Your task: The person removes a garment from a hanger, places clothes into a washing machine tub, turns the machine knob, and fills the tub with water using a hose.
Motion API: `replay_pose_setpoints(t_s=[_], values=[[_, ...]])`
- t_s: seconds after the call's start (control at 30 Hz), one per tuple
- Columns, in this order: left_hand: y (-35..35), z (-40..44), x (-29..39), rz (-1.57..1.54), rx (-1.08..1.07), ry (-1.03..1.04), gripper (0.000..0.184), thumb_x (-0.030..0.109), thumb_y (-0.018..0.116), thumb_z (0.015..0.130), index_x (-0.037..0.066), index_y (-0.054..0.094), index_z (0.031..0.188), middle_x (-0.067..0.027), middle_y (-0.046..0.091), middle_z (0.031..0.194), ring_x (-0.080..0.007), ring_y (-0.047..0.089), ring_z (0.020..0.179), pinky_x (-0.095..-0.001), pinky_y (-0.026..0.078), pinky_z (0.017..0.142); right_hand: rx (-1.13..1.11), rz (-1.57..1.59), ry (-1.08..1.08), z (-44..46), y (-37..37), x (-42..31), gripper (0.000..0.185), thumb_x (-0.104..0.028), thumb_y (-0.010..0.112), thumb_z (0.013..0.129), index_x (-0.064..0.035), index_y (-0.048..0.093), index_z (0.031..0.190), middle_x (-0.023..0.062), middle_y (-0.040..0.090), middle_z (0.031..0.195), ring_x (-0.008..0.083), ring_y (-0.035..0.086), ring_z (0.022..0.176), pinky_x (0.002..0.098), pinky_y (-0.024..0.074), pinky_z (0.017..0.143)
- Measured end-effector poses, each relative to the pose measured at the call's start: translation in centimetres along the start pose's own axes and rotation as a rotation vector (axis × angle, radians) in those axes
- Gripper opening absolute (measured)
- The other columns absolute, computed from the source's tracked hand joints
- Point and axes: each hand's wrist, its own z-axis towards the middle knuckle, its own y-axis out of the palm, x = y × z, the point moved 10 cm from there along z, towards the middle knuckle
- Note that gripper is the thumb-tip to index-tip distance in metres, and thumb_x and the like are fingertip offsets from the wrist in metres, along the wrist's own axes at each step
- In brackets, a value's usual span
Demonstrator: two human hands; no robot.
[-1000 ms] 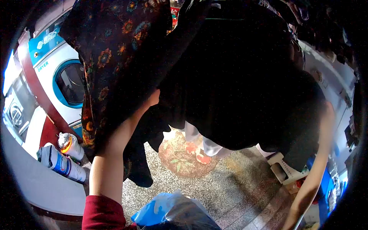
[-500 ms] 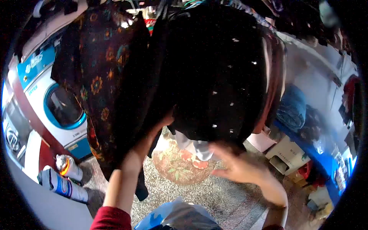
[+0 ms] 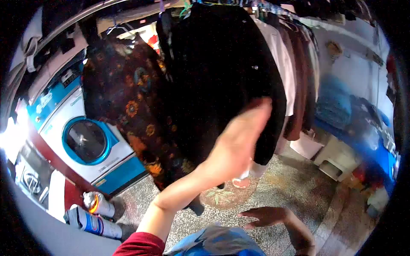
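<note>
A black garment (image 3: 213, 77) hangs in front of me, with small pale specks on its dark surface. My left hand (image 3: 239, 143) reaches across its front, fingers stretched up to the right and slightly blurred; whether it touches the cloth I cannot tell. Lower down, my right hand (image 3: 267, 216) hovers over the speckled floor, fingers extended and holding nothing. Left of the black garment hangs a dark garment with an orange flower pattern (image 3: 132, 109). A white garment (image 3: 284, 64) and a brown garment (image 3: 299, 81) hang to its right.
A white and blue dryer (image 3: 115, 158) stands at the left, with cylindrical containers (image 3: 100, 224) in front of it. At the right, bundles of blue fabric (image 3: 337, 106) lie on a blue surface above a pale box (image 3: 337, 162). A metal rail (image 3: 81, 17) runs overhead.
My left hand has come out from between the garments and swung right across the black one. My right hand has dropped lower, away from the hem. The view has shifted.
</note>
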Motion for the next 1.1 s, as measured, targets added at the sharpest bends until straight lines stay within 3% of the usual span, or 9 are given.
replay_pose_setpoints(t_s=[0.17,0.3,0.37,0.43,0.53,0.63,0.73,0.87,1.1], values=[[1.0,2.1,7.9,-0.019,0.002,0.368,0.051,0.012,0.057,0.071,-0.007,0.049,0.118,-0.0215,0.046,0.126,-0.0374,0.046,0.116,-0.0444,0.035,0.100,0.054,0.071,-0.110,1.0,0.6,0.4,0.067,-0.050,0.049,0.087,-0.0030,0.034,0.133,0.0160,0.043,0.132,0.0261,0.042,0.121,0.0359,0.0330,0.100],[-5.7,-4.4,10.0,-0.006,0.395,0.482,0.033,0.008,0.053,0.077,0.000,0.057,0.109,-0.0166,0.054,0.116,-0.0319,0.054,0.102,-0.0421,0.042,0.091,0.681,0.000,-0.237,-3.2,-7.8,-6.6,0.063,-0.048,0.052,0.086,-0.0043,0.040,0.130,0.0158,0.046,0.129,0.0255,0.044,0.118,0.0338,0.0336,0.100],[-9.2,-11.8,6.1,0.290,0.755,0.176,0.035,0.015,0.048,0.086,0.002,0.047,0.118,-0.0157,0.049,0.119,-0.0308,0.050,0.104,-0.0431,0.039,0.093,0.042,-0.096,-0.026,1.5,-2.7,-3.8,0.061,-0.046,0.052,0.086,-0.0044,0.041,0.129,0.0168,0.045,0.129,0.0263,0.043,0.119,0.0332,0.0331,0.099],[-13.2,-18.7,-0.5,0.297,0.869,-0.314,0.051,0.030,0.043,0.092,0.002,0.029,0.132,-0.0147,0.031,0.136,-0.0267,0.033,0.123,-0.0414,0.024,0.104,0.063,0.128,-0.089,2.9,-2.0,-3.6,0.058,-0.045,0.051,0.087,-0.0051,0.042,0.129,0.0179,0.044,0.129,0.0272,0.042,0.119,0.0331,0.0325,0.099],[-9.3,-23.5,-6.6,-0.228,0.648,-0.700,0.057,0.024,0.046,0.088,-0.002,0.022,0.134,-0.0194,0.023,0.139,-0.0293,0.025,0.129,-0.0411,0.019,0.106,-0.206,0.057,-0.065,4.9,-0.4,-6.4,0.057,-0.042,0.050,0.088,-0.0038,0.041,0.130,0.0184,0.045,0.127,0.0282,0.043,0.118,0.0330,0.0335,0.098],[-4.2,-19.4,-3.9,-0.289,0.242,-0.475,0.058,0.016,0.052,0.084,-0.004,0.027,0.132,-0.0260,0.018,0.141,-0.0376,0.022,0.130,-0.0413,0.021,0.106,-0.142,-0.058,-0.583,4.3,-3.4,-18.2,0.054,-0.036,0.054,0.088,0.0013,0.043,0.126,0.0188,0.052,0.118,0.0268,0.052,0.109,0.0328,0.0413,0.091],[-1.3,-16.6,-2.8,-0.393,0.137,-0.406,0.062,0.021,0.054,0.084,-0.003,0.026,0.134,-0.0252,0.016,0.143,-0.0382,0.019,0.132,-0.0425,0.020,0.107,-0.155,0.475,-0.384,5.1,-6.0,-20.8,0.053,-0.034,0.057,0.087,0.0035,0.045,0.122,0.0174,0.057,0.109,0.0228,0.058,0.098,0.0317,0.0476,0.083],[1.0,-17.3,-3.5,-0.586,0.165,-0.251,0.054,0.017,0.049,0.085,-0.001,0.031,0.133,-0.0254,0.022,0.139,-0.0383,0.020,0.131,-0.0437,0.023,0.107,0.609,0.590,-0.392,3.9,-15.9,-21.1,0.058,-0.035,0.061,0.082,0.0026,0.041,0.121,0.0191,0.061,0.092,0.0213,0.063,0.073,0.0275,0.0517,0.057],[-0.1,-21.6,-3.8,-0.432,0.120,-0.289,0.044,0.009,0.051,0.082,-0.001,0.041,0.124,-0.0248,0.032,0.133,-0.0392,0.033,0.124,-0.0430,0.032,0.101,1.066,0.567,-0.352,2.7,-22.7,-19.2,0.040,-0.017,0.049,0.090,-0.0024,0.039,0.125,0.0152,0.053,0.112,0.0205,0.059,0.087,0.0261,0.0481,0.069]])
